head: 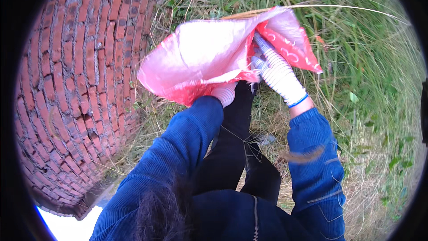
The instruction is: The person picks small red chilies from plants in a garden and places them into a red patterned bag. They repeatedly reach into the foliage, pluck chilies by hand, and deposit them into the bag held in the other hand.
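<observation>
A red sack (207, 47) with a pale inner side, apparently woven plastic, is held up in front of me, folded and spread wide. White markings show on its red face at the right. My left hand (224, 93), in a pale striped knit glove, reaches beneath the sack's near edge; its fingers are hidden by the material. My right hand (279, 73) wears a white glove with dark stripes and a blue cuff edge. Its fingers are spread and extend into a fold on the sack's right side, where some tips are covered. Frayed threads hang near the right thumb.
A red brick wall (83, 73) rises close on the left. Tall grass (361, 60) fills the right and far side, and dry stalks (367, 187) cover the ground. A long pale stem (347, 6) arches beyond the sack. My dark trousers (234, 147) show below.
</observation>
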Available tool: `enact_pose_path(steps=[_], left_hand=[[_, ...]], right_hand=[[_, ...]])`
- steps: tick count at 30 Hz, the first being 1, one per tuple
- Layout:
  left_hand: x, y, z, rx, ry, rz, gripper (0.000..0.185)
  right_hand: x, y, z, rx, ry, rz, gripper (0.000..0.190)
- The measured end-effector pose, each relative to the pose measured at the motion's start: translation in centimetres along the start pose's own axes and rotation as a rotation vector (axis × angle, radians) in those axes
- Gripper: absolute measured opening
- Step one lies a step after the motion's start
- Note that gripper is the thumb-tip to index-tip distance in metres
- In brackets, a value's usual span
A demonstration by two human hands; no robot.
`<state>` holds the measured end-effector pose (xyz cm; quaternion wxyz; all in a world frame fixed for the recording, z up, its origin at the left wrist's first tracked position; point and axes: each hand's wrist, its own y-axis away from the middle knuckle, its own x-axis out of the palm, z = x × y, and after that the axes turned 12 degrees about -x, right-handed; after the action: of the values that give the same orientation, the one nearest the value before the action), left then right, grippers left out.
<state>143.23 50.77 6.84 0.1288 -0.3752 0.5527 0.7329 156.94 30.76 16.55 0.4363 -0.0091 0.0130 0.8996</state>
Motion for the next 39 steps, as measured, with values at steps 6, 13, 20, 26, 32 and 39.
enact_pose_path(steps=[6,13,20,26,32,39], left_hand=[[4.9,-4.1,1.1,0.039,0.051,-0.123,0.026],[6.4,-4.5,-0.8,0.025,0.13,0.141,0.033],[6.8,-5.3,1.8,0.033,0.048,0.08,0.026],[0.7,0.7,3.4,0.089,-0.134,0.101,0.024],[-15.8,21.2,-2.3,0.809,0.015,0.01,0.019],[-26.7,23.0,-11.2,0.941,0.023,-0.48,0.015]], right_hand=[[0.4,-1.0,0.0,-0.09,0.204,0.011,0.06],[0.8,-1.1,0.5,-0.184,-0.024,-0.043,0.058],[2.5,2.6,1.4,-0.166,0.136,0.008,0.053],[3.8,13.3,5.4,-0.032,-0.025,0.058,0.04],[-0.5,22.3,13.2,0.238,0.097,-0.138,0.028],[-0.8,20.4,18.4,0.122,0.248,-0.435,0.048]])
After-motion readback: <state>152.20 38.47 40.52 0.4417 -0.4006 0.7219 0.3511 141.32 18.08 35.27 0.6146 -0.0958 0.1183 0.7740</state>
